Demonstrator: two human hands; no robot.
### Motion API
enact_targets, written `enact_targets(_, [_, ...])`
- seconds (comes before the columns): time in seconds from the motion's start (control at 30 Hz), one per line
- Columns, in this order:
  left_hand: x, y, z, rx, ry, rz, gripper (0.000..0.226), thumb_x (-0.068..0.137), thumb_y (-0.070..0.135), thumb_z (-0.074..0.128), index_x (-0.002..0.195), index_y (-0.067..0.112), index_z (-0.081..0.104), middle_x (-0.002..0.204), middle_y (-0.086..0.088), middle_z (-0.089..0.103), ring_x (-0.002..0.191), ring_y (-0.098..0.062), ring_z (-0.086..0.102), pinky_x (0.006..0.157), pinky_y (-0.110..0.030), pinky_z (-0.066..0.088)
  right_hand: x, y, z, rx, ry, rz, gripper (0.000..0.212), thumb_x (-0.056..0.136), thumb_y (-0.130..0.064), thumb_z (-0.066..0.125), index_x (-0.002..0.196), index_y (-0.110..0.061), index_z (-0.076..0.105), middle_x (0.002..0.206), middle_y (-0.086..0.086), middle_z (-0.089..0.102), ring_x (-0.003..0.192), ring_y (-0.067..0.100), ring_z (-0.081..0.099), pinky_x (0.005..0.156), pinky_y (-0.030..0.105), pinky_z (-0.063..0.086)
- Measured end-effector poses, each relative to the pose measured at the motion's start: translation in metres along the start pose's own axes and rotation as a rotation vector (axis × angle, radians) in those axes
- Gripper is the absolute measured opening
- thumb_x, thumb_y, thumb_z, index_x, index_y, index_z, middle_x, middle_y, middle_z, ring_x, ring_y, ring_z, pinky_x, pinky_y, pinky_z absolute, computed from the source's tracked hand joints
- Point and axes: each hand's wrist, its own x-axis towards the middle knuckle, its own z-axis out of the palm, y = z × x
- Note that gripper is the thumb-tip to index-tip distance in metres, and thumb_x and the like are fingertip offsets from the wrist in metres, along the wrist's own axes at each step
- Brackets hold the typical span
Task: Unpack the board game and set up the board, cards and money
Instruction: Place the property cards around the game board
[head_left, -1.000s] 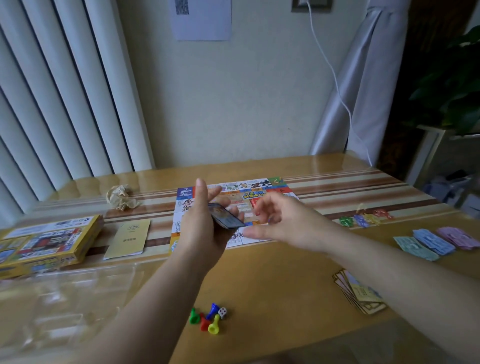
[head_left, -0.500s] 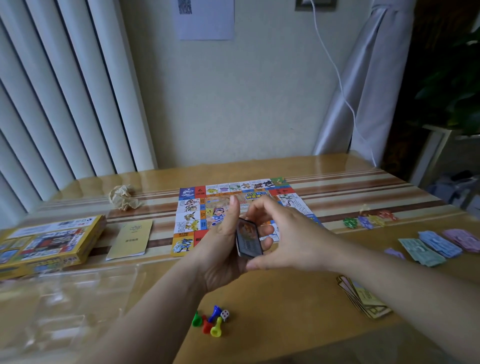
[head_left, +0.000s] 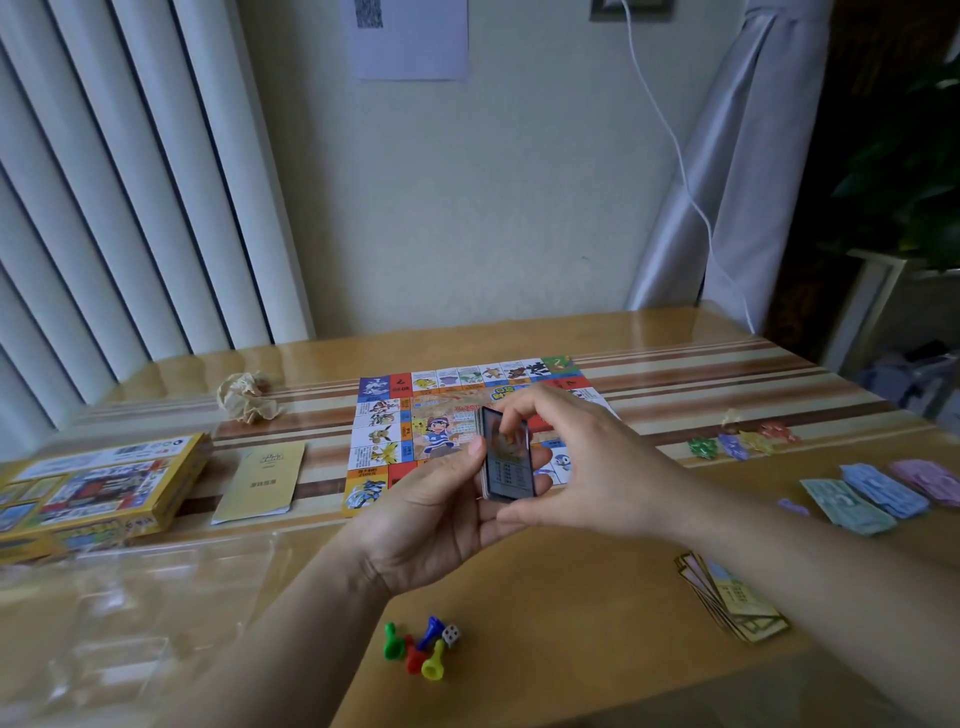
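Both hands, left hand (head_left: 436, 519) and right hand (head_left: 587, 467), grip the card deck (head_left: 506, 457).

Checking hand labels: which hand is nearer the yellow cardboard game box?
Left. The left hand holds the dark card deck right of the yellow cardboard game box; the right hand pinches it farther right.
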Motion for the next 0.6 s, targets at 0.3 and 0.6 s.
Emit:
enact_targets(0.3, [-0.003,-0.007,0.005,-0.038,0.054,-0.012,0.07,0.041,0.04,0.094,0.102,0.012,0.074,0.108,-0.01,0.069,0.089,-0.024,0.07,0.081,-0.041,0.057,0.001,0.003,0.003,0.017,-0.014,-0.094,0.045,0.064,-0.026,0.087,0.095,-0.018,0.055,0.108,-0.007,0.061,0.1,0.006,0.054,0.088,0.02,0.042])
enact_targets(0.6, [-0.013,0.004,0.009,-0.003,0.14,0.009,0.034,0.083,0.032,0.058,0.108,0.012,0.07,0.115,-0.015,0.065,0.095,-0.024,0.067,0.09,-0.045,0.05,0.011,0.008,0.008,-0.051,0.02,-0.101,0.043,0.063,-0.025,0.086,0.095,-0.021,0.058,0.101,-0.007,0.061,0.094,0.003,0.051,0.08,0.006,0.04])
